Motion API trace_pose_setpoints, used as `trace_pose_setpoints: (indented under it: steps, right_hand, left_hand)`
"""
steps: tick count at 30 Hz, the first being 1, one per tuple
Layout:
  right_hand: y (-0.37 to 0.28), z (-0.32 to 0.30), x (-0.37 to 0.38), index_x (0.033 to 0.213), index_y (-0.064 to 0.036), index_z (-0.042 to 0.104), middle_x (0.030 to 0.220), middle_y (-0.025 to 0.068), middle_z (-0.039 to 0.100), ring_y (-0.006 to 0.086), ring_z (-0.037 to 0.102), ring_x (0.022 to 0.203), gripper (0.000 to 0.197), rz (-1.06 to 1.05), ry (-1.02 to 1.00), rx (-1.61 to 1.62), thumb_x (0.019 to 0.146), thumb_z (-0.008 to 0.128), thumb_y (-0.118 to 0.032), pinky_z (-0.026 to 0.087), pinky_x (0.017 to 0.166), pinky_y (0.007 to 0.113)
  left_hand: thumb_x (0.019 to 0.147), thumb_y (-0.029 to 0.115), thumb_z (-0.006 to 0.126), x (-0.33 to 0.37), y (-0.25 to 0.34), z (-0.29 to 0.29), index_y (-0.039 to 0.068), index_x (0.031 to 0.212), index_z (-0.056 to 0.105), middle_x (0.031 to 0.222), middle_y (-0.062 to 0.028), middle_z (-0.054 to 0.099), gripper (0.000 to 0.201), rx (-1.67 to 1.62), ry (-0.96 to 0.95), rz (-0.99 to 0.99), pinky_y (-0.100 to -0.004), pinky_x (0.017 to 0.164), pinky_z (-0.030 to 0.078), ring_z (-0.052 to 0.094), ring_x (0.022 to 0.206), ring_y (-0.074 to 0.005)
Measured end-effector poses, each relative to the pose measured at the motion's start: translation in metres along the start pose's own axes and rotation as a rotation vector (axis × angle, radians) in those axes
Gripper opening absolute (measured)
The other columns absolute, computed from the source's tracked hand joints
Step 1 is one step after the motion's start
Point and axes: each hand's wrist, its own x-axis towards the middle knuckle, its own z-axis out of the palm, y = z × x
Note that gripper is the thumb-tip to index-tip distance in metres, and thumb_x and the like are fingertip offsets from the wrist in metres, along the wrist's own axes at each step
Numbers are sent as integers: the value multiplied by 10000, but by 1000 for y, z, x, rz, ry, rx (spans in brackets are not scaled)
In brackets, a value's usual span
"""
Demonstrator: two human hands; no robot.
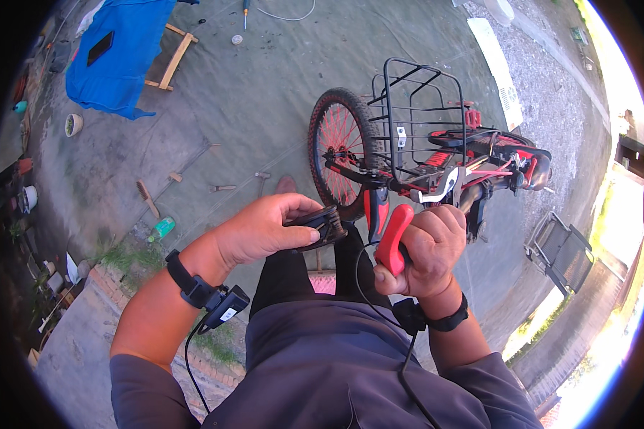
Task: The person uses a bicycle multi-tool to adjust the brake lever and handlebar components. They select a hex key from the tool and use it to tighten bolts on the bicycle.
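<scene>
My left hand is closed around a dark part with a ridged, spring-like end, its thumb lying along the near side. To the right, my right hand is a fist around a thing with a smooth, curved red handle; its kind is partly hidden by the fingers. Just beyond both hands stands a red and black bicycle, with a black wire basket and a red-spoked wheel. A black and red handlebar grip points toward me between the hands.
A wooden brush, a green package and a hammer lie on the ground at left. Farther off, a blue cloth with a phone covers a wooden stool. A folding chair is at right.
</scene>
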Motion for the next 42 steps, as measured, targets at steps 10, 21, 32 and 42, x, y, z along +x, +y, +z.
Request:
trace_pose_setpoints:
  steps: [10,21,32,42]
  right_hand:
    - [0,-5,-4,705,-131,581,664,32,501,249,482,587,485,16,-73,5,754,660,-607,361,632,387]
    - [1,-3,-1,688,-165,582,624,13,457,243,471,562,499,7,-43,-1,774,659,-650,338,585,381]
    - [0,-6,-1,671,-111,558,667,59,481,266,463,594,488,4,-108,22,787,615,-581,352,634,394]
    - [2,-12,-9,792,-91,595,778,78,567,286,532,668,512,20,-165,28,770,659,-599,389,661,405]
  left_hand:
    - [919,49,613,2,-20,5,-44,1303,530,1113,-89,653,404,-72,213,87,-312,835,548,639,984,-137]
    - [945,42,586,2,-10,21,4,1253,503,1124,-96,628,322,-188,250,68,-340,797,575,670,990,-183]
    - [899,28,696,10,-20,48,-13,1315,554,1071,-72,626,442,-256,296,230,-318,854,558,653,934,-163]
    - [917,137,690,12,-25,57,-10,1228,542,1024,-89,624,374,-466,176,221,-341,797,562,663,875,-177]
